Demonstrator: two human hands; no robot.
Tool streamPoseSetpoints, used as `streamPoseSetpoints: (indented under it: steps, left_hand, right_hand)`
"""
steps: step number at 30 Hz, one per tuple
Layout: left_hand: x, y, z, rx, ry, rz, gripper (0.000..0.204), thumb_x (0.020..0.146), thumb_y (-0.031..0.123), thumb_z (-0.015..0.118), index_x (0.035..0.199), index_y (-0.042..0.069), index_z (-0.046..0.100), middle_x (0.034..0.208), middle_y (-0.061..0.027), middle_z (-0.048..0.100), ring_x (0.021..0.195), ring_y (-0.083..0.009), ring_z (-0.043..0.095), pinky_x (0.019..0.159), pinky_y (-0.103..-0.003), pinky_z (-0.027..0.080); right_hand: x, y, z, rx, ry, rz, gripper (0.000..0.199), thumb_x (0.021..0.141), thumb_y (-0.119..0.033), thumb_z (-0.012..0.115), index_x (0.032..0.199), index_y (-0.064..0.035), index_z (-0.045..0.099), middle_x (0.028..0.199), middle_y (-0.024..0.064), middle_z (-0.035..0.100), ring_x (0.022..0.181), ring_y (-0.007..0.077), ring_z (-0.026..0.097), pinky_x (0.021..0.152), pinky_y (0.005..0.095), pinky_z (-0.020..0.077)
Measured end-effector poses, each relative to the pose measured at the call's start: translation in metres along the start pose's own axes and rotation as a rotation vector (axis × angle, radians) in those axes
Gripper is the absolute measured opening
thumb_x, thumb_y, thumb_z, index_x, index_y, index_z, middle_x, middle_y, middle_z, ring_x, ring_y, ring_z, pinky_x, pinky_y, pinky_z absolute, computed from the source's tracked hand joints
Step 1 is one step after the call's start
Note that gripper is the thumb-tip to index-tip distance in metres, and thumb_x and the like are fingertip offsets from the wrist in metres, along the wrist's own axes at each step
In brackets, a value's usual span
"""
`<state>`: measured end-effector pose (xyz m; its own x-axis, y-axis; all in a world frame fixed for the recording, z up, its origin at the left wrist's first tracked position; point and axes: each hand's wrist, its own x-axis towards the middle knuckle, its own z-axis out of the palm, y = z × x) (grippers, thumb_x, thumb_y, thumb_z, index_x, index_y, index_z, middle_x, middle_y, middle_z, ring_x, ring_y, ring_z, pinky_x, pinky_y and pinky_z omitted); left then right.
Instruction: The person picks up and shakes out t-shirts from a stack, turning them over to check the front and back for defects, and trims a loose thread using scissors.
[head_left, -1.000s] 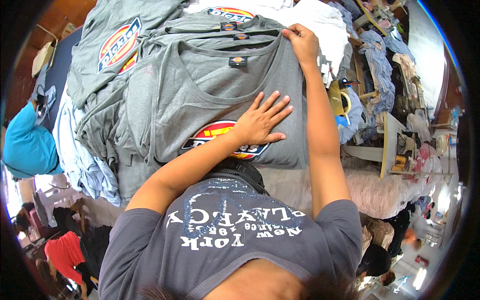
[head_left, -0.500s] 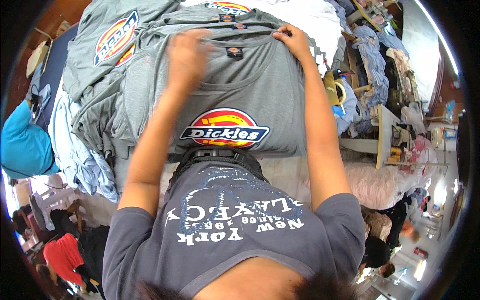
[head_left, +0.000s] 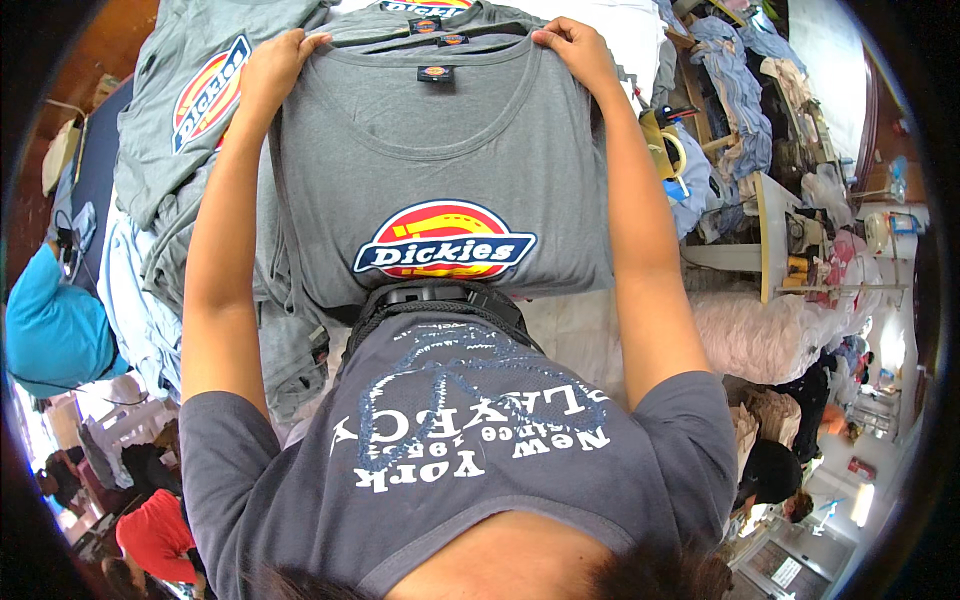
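A grey T-shirt (head_left: 450, 178) with a red, yellow and blue chest print lies spread in front of me, its wide neckline facing up. My left hand (head_left: 280, 68) pinches it at the left shoulder, the fingers pressed together. At the right shoulder, my right hand (head_left: 577, 50) grips the cloth between thumb and fingers. A small dark label (head_left: 435, 75) shows inside the back of the neck. Beyond it, more grey shirts lie layered, their neck labels and part of a print in sight.
Another printed grey shirt (head_left: 180, 160) lies rumpled at the left, with light blue garments (head_left: 150, 300) nearer me. White cloth (head_left: 620, 40) and a yellow tape roll (head_left: 668, 150) are at the right. A person in blue (head_left: 60, 325) is at far left, one in red (head_left: 158, 535) below.
My left hand has moved left and outward from the neckline to the left shoulder. The shirt is now stretched flatter and wider. My right hand has stayed at the right shoulder, slightly farther out.
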<state>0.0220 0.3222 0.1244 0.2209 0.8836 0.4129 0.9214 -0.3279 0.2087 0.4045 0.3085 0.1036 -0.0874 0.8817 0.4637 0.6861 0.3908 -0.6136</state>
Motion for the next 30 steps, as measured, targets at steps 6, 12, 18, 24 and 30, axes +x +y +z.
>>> streamPoseSetpoints:
  steps: [6,12,18,24,30]
  left_hand:
    - [0.0,-0.012,0.029,-0.017,-0.054,-0.042,0.057,0.08,0.056,0.038,0.078,0.003,0.058,0.07,-0.0216,0.058,0.072,-0.0391,0.056,0.064,-0.046,0.043]
    - [-0.006,-0.055,0.026,-0.621,-0.172,0.074,0.048,0.085,0.047,0.04,0.092,0.003,0.056,0.08,-0.0054,0.058,0.077,-0.0175,0.053,0.072,-0.028,0.04]
    - [-0.016,-0.04,-0.042,-0.795,-0.334,-0.018,0.024,0.079,0.031,0.058,0.079,0.007,0.059,0.072,0.0076,0.049,0.069,-0.0025,0.041,0.067,-0.017,0.034]
    - [0.002,-0.031,-0.078,-0.629,-0.17,-0.123,0.031,0.08,0.036,0.057,0.065,0.009,0.053,0.06,0.0079,0.039,0.056,-0.0016,0.034,0.05,-0.018,0.028]
    - [-0.045,0.029,-0.172,-0.473,-0.384,0.304,0.04,0.052,0.032,0.073,0.072,0.005,0.05,0.065,0.0046,0.045,0.064,-0.009,0.042,0.059,-0.023,0.034]
  right_hand:
    - [-0.003,0.016,0.014,-0.11,-0.024,0.055,0.028,0.068,-0.037,0.066,0.072,-0.0093,0.062,0.06,0.0015,0.057,0.055,0.0126,0.051,0.052,0.0271,0.0386]
    - [-0.001,0.011,0.017,-0.061,-0.08,0.075,0.029,0.068,-0.037,0.067,0.073,-0.0087,0.062,0.062,0.0011,0.057,0.057,0.0108,0.051,0.053,0.0258,0.0389]
    - [0.003,-0.011,-0.016,0.303,-0.072,0.009,0.023,0.074,-0.027,0.063,0.076,-0.0038,0.061,0.065,-0.0015,0.056,0.062,0.0057,0.048,0.058,0.0216,0.0383]
    - [0.012,-0.066,-0.067,0.254,-0.049,0.02,0.012,0.076,-0.015,0.06,0.073,-0.0035,0.06,0.065,-0.0011,0.057,0.061,0.0058,0.049,0.057,0.0216,0.0396]
    - [-0.047,-0.173,-0.14,-0.103,-0.848,0.211,0.027,0.064,-0.022,0.069,0.083,-0.0044,0.061,0.071,0.0017,0.058,0.068,0.007,0.051,0.066,0.022,0.0398]
